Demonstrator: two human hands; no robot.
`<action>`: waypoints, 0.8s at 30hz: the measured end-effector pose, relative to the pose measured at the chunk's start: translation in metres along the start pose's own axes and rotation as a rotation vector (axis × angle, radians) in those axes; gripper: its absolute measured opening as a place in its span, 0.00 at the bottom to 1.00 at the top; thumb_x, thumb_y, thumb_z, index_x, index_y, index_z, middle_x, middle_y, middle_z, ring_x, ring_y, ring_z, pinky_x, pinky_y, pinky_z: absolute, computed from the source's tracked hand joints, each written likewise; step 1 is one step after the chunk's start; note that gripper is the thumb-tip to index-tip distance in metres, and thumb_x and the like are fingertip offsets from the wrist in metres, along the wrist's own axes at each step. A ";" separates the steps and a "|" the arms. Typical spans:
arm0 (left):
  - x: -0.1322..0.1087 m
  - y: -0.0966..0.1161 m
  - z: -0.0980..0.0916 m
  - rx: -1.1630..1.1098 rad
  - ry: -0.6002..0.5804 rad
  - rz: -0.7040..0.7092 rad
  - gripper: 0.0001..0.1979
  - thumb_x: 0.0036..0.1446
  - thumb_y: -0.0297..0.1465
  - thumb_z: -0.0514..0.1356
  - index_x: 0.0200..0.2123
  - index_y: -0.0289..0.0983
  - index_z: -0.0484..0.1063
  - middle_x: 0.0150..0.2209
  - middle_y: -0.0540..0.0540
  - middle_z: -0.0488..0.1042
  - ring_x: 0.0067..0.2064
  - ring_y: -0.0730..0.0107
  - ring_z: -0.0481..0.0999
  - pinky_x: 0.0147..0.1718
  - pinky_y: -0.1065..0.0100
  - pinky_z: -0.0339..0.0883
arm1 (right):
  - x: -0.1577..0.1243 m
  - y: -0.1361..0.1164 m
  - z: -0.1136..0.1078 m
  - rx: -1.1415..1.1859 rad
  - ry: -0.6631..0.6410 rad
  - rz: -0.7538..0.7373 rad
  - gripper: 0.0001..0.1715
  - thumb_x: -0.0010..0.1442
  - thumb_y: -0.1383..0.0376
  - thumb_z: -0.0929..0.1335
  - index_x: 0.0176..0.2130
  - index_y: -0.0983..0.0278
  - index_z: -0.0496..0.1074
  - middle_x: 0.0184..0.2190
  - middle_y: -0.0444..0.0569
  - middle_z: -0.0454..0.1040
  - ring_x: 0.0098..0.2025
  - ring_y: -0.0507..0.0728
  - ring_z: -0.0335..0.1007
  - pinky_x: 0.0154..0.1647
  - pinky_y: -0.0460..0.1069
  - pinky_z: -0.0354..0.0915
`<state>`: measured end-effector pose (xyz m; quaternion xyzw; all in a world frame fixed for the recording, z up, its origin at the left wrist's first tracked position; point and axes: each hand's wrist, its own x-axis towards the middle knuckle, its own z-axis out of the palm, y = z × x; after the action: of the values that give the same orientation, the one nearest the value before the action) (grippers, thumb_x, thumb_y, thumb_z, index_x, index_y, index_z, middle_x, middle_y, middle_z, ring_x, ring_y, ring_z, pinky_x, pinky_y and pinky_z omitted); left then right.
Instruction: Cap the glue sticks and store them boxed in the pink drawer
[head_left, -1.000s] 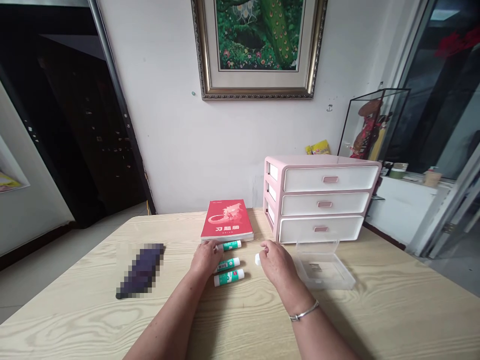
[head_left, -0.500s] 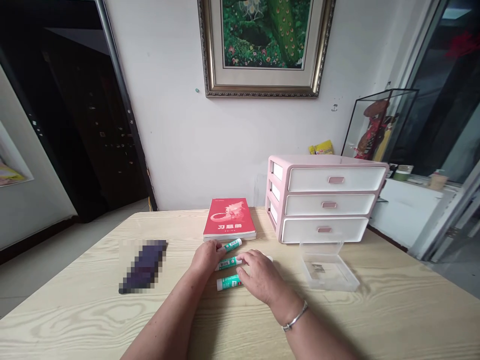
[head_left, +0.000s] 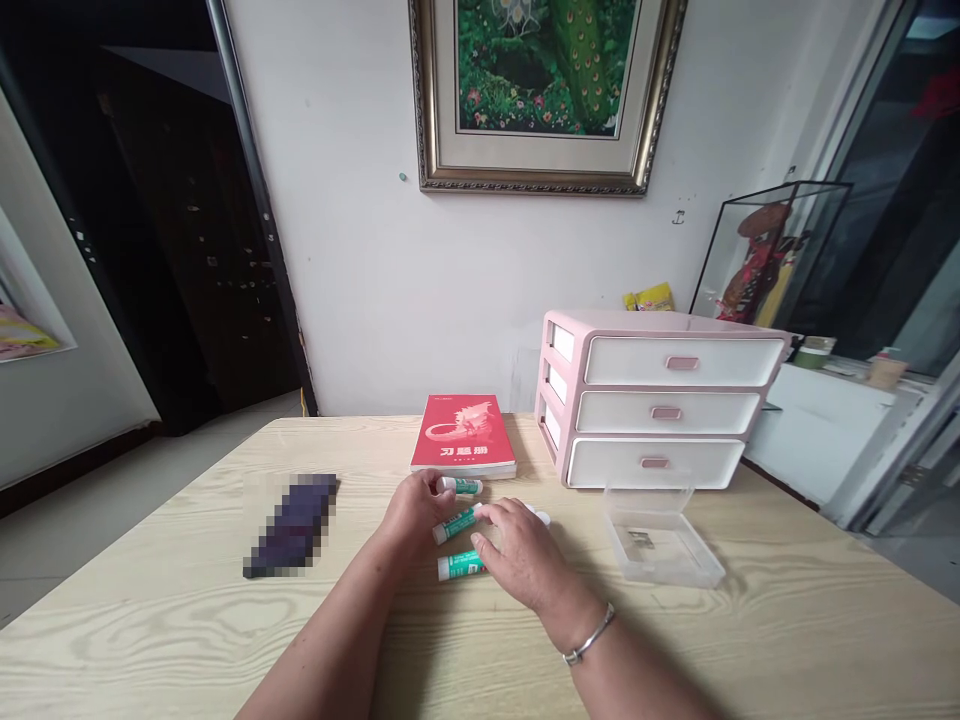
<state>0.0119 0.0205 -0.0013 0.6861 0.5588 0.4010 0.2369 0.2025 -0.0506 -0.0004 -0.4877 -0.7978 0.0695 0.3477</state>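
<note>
Three green-and-white glue sticks lie in front of me: a far glue stick (head_left: 460, 486), a middle glue stick (head_left: 457, 525) and a near glue stick (head_left: 462, 566). My left hand (head_left: 412, 515) has its fingers closed at the left end of the far one. With curled fingers, my right hand (head_left: 525, 555) grips the right end of the middle one; its thumb is close to the near stick, whose right end it hides. A white rounded end (head_left: 541, 517) shows behind my right hand; what it belongs to is hidden.
Beyond the sticks lies a red book (head_left: 461, 432). At the right stand a pink-and-white drawer unit (head_left: 667, 385) and a clear plastic box (head_left: 675, 560) with its lid up and small items inside. A dark pixelated object (head_left: 292, 525) is at the left of the wooden table (head_left: 187, 610).
The far glue stick has turned from slanted to nearly level at my left fingers. The middle one slants more steeply. My right hand has hardly moved; the view has shifted slightly.
</note>
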 end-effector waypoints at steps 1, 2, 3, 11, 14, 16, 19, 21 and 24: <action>-0.001 0.002 -0.002 -0.042 0.009 0.013 0.12 0.51 0.39 0.59 0.30 0.36 0.73 0.27 0.46 0.76 0.30 0.63 0.74 0.30 0.67 0.63 | 0.001 0.000 0.000 0.010 0.026 0.002 0.13 0.58 0.66 0.68 0.45 0.61 0.74 0.42 0.49 0.75 0.47 0.58 0.68 0.51 0.51 0.63; -0.002 0.005 -0.004 -0.076 0.011 0.026 0.14 0.53 0.41 0.58 0.32 0.36 0.73 0.30 0.46 0.77 0.32 0.64 0.75 0.31 0.68 0.65 | 0.001 0.001 0.000 0.020 0.053 0.006 0.13 0.59 0.66 0.67 0.45 0.61 0.73 0.42 0.49 0.75 0.47 0.58 0.69 0.51 0.51 0.63; -0.003 0.008 -0.007 -0.120 0.012 0.039 0.16 0.54 0.43 0.57 0.35 0.36 0.73 0.32 0.45 0.78 0.34 0.64 0.76 0.33 0.68 0.66 | 0.002 0.001 -0.001 0.028 0.082 0.012 0.13 0.59 0.67 0.66 0.45 0.62 0.73 0.41 0.50 0.75 0.47 0.58 0.69 0.51 0.51 0.63; -0.026 0.046 -0.020 -0.444 0.007 0.131 0.24 0.62 0.49 0.53 0.51 0.38 0.68 0.34 0.47 0.75 0.31 0.68 0.75 0.30 0.70 0.67 | 0.006 0.008 -0.003 0.324 0.264 0.188 0.17 0.65 0.58 0.62 0.48 0.63 0.72 0.36 0.50 0.76 0.38 0.56 0.72 0.43 0.50 0.66; -0.038 0.051 -0.013 -0.185 -0.019 0.174 0.22 0.61 0.48 0.54 0.51 0.41 0.71 0.36 0.46 0.77 0.35 0.65 0.76 0.36 0.67 0.68 | 0.007 0.007 -0.005 0.614 0.237 0.259 0.24 0.67 0.50 0.58 0.45 0.63 0.71 0.28 0.46 0.73 0.30 0.54 0.69 0.35 0.48 0.66; -0.045 0.055 -0.005 -0.001 -0.050 0.208 0.21 0.59 0.45 0.57 0.52 0.43 0.71 0.37 0.46 0.78 0.38 0.62 0.77 0.38 0.66 0.67 | 0.007 0.005 -0.006 0.758 0.206 0.305 0.27 0.67 0.47 0.57 0.43 0.63 0.71 0.24 0.43 0.70 0.25 0.53 0.66 0.28 0.47 0.64; -0.054 0.063 0.006 0.191 -0.118 0.261 0.20 0.54 0.39 0.62 0.50 0.46 0.71 0.37 0.47 0.79 0.37 0.61 0.77 0.35 0.67 0.65 | 0.007 0.002 -0.005 0.823 0.137 0.360 0.29 0.65 0.44 0.57 0.38 0.63 0.71 0.23 0.43 0.68 0.23 0.53 0.63 0.23 0.46 0.61; -0.057 0.066 0.012 0.261 -0.135 0.298 0.15 0.52 0.33 0.62 0.46 0.45 0.72 0.38 0.46 0.79 0.38 0.60 0.77 0.35 0.68 0.63 | 0.007 0.002 -0.003 0.770 0.116 0.329 0.27 0.65 0.44 0.58 0.34 0.62 0.70 0.25 0.44 0.69 0.26 0.53 0.65 0.26 0.46 0.61; -0.060 0.068 0.015 0.357 -0.154 0.300 0.08 0.54 0.32 0.60 0.39 0.42 0.71 0.37 0.44 0.79 0.37 0.58 0.77 0.33 0.67 0.60 | 0.008 0.003 0.000 0.634 0.150 0.286 0.23 0.65 0.49 0.59 0.30 0.62 0.67 0.26 0.44 0.70 0.30 0.53 0.65 0.30 0.46 0.62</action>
<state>0.0601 -0.0532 0.0259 0.8209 0.4930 0.2734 0.0916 0.2025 -0.0422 0.0019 -0.4662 -0.6325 0.3255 0.5260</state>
